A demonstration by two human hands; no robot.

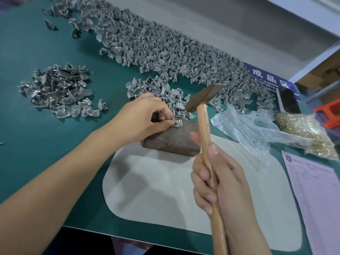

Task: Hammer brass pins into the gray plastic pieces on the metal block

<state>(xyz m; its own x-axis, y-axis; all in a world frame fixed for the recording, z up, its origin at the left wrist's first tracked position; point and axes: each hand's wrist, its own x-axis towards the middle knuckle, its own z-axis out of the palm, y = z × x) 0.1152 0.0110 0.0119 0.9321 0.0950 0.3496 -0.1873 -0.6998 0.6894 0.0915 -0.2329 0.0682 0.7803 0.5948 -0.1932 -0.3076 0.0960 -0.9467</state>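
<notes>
Gripping the wooden-handled hammer (206,115) with fingers wrapped round the shaft, right hand (220,183) holds its dark head raised above the rusty brown metal block (173,140). Left hand (143,118) pinches a brass pin (176,122) on a small gray plastic piece (178,124) at the block's far edge. Beyond, a long heap of gray plastic pieces (165,46) covers the green mat (27,126).

Factory assembly bench, green work mat (36,52), heaps of gray plastic pieces (165,45), finished-goods sign (266,78)
</notes>
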